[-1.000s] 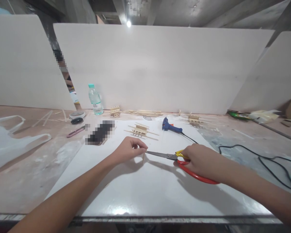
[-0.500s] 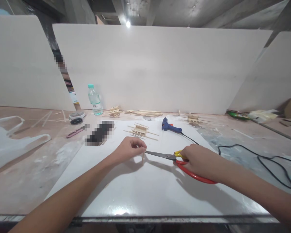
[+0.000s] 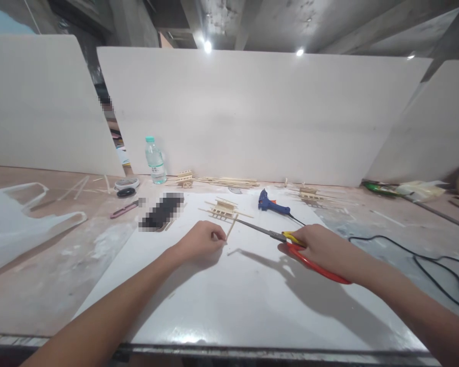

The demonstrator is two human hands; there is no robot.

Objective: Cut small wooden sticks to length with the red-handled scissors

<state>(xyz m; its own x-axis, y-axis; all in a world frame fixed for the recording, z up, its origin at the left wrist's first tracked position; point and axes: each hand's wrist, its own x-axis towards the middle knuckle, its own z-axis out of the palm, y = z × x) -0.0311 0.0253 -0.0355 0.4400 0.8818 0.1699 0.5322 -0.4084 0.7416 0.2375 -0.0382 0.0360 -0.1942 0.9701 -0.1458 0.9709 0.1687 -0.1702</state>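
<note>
My left hand [image 3: 204,240] pinches the lower end of a thin wooden stick [image 3: 232,229] above the white sheet [image 3: 199,311]. In my right hand [image 3: 321,250] are scissors [image 3: 268,232] with red and yellow handles; their blades look closed and point left, the tip by the stick's upper end. Whether tip and stick touch, I cannot tell. Just behind the stick a small wooden model [image 3: 222,209] rests on the sheet. The blue glue gun [image 3: 274,205] lies on its side behind the scissors.
At the back stand a water bottle [image 3: 155,160], another small model [image 3: 184,177] and a bundle of sticks [image 3: 229,182]. A pink cutter [image 3: 124,209] and a plastic bag [image 3: 19,224] lie left. A third model [image 3: 309,192] and a black cable [image 3: 416,255] are right.
The stick now points up and away from my left fingertips instead of hanging down. The scissor tip has risen toward its far end. The view has shifted slightly.
</note>
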